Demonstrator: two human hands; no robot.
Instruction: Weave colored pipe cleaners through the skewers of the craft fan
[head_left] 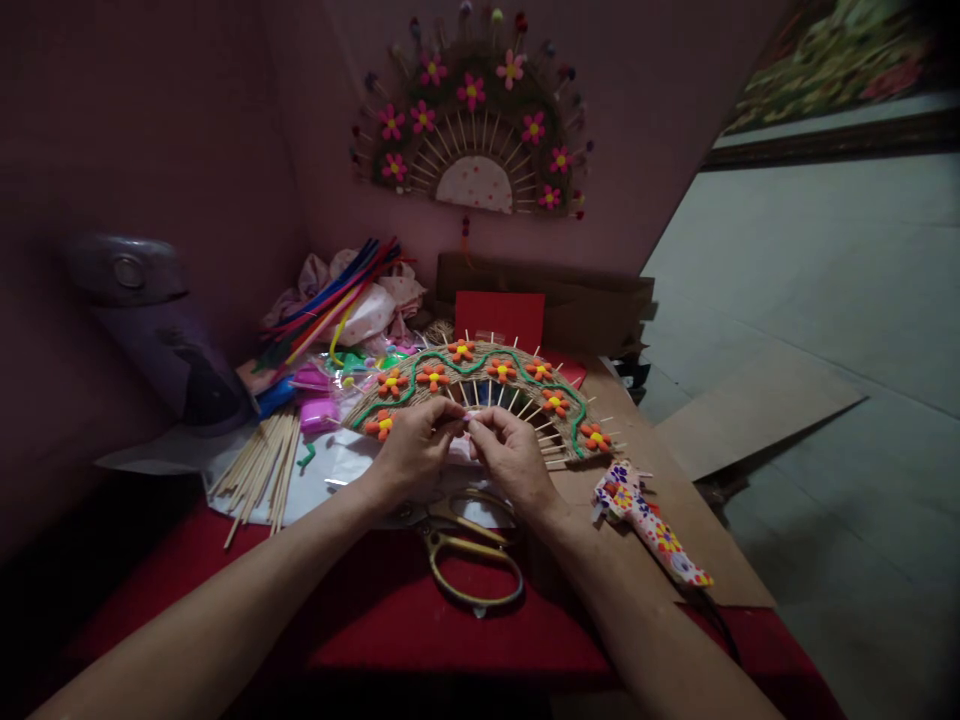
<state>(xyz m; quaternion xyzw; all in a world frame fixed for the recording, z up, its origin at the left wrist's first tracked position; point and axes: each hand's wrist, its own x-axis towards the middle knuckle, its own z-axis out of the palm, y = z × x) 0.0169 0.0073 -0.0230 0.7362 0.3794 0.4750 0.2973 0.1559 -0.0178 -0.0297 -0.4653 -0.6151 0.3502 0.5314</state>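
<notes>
My left hand (425,436) and my right hand (508,452) meet at the fingertips in front of a half-round fan (480,372). Between the pinched fingers shows a small pink piece (469,415), too small to tell its kind. The fan is wrapped in brown twine, with orange flowers, a wavy green strip and thin sticks fanning out. Its lower middle is partly hidden by my hands. Below my wrists lie scissors with brass-coloured handles (478,573), their blades partly covered. Bright pink packets (319,412) and loose wooden sticks (262,462) are to the left.
A lidded bottle (169,340) stands at the left, near coloured pipe cleaners (337,300). A flower-patterned, wrapped tool (652,525) with a cord rests on cardboard (720,585) at the right. Another fan with pink flowers (471,92) hangs on the wall. The table has a red cover (337,620).
</notes>
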